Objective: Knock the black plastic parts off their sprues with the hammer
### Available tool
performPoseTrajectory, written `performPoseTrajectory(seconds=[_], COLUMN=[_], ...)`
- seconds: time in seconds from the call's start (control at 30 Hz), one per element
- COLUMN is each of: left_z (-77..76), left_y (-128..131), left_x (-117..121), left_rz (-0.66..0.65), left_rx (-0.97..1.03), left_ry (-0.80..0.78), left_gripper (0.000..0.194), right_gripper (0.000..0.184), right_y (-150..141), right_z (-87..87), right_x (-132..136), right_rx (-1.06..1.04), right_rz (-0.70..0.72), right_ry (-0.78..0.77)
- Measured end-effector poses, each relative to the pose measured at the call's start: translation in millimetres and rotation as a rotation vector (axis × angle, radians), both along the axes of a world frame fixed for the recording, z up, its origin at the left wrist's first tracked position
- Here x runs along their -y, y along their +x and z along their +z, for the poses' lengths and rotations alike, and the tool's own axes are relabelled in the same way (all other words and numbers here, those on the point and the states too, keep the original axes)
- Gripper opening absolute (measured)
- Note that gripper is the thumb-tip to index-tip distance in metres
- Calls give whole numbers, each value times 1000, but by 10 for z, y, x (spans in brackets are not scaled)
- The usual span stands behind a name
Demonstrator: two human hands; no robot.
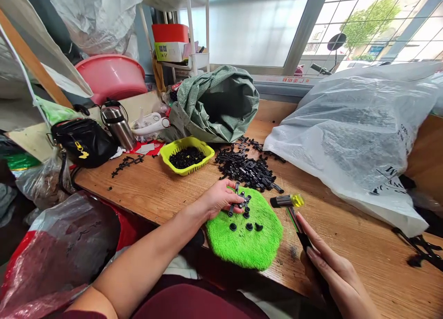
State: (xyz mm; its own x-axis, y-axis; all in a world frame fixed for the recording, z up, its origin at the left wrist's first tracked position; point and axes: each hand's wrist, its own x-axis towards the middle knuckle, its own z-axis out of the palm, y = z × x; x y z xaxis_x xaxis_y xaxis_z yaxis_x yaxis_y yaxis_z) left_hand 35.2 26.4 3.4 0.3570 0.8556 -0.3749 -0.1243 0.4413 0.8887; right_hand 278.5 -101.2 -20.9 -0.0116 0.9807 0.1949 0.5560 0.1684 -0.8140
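Observation:
My left hand (224, 200) is closed on a black plastic piece with several arms (244, 201), above the far part of a fuzzy green mat (256, 251). Several small black round parts (249, 227) lie on the mat just below that hand. My right hand (327, 263) grips the dark handle of a hammer (285, 201), whose head has a yellow face on one end and a black one on the other. The hammer head is raised to the right of the mat, apart from the piece in my left hand.
Beyond the mat lies a pile of black plastic parts (247, 169). A yellow basket (188, 170) of small black parts stands left of it. Behind are an open green woven sack (218, 104) and, at right, a large white plastic bag (349, 125). A steel flask (117, 125) stands at left.

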Motion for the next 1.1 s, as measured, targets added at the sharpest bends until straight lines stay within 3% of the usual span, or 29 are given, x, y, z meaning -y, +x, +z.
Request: performPoseTrajectory(seconds=[0.27,0.6,0.83,1.1], left_z=[1,-19,20,33], left_y=[13,31,43,30], left_x=[2,34,54,44], left_rz=[-28,-33,-52,-54], left_rx=[35,-1,-89,-125], left_ry=[-30,23,59,78], left_gripper=[32,36,38,35], right_gripper=[49,46,48,54], right_y=[66,-193,-112,-204], right_z=[-167,-11,83,368], right_x=[-32,52,7,-87], right_rx=[-28,-152,188,497], right_rz=[111,7,226,310], right_ry=[-2,-32,120,194])
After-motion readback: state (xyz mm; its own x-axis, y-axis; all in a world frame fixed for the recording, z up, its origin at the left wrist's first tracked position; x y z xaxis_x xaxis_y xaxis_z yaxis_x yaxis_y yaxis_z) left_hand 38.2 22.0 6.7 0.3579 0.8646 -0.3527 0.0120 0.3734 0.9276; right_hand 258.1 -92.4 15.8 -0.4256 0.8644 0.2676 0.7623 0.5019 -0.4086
